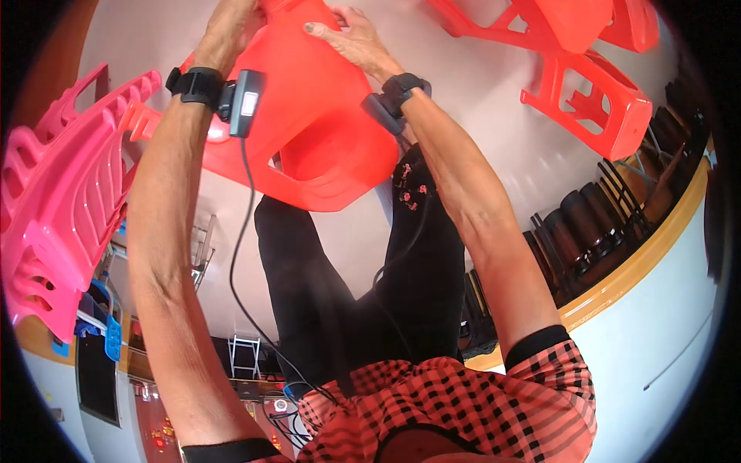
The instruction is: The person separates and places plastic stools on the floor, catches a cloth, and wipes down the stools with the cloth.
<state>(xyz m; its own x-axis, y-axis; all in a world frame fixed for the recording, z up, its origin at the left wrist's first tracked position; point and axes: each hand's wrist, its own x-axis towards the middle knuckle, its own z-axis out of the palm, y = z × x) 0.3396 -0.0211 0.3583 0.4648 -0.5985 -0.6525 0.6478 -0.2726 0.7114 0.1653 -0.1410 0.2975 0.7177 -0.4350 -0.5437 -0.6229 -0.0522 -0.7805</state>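
Observation:
A red plastic chair stands tilted in front of my legs, with a large opening low on the side facing me. My right hand grips its upper right edge, the thumb lying on the red surface and the other fingers partly behind it. At the upper left edge of the chair is my left hand. Its fingers are hidden by the plastic and cut off by the top of the picture, so their pose does not show.
Pink plastic chairs are stacked at the left. More red plastic chairs lie at the upper right. Dark cylindrical objects line a wood-edged ledge at the right. A metal ladder stands behind me. A cable runs from my left wrist device.

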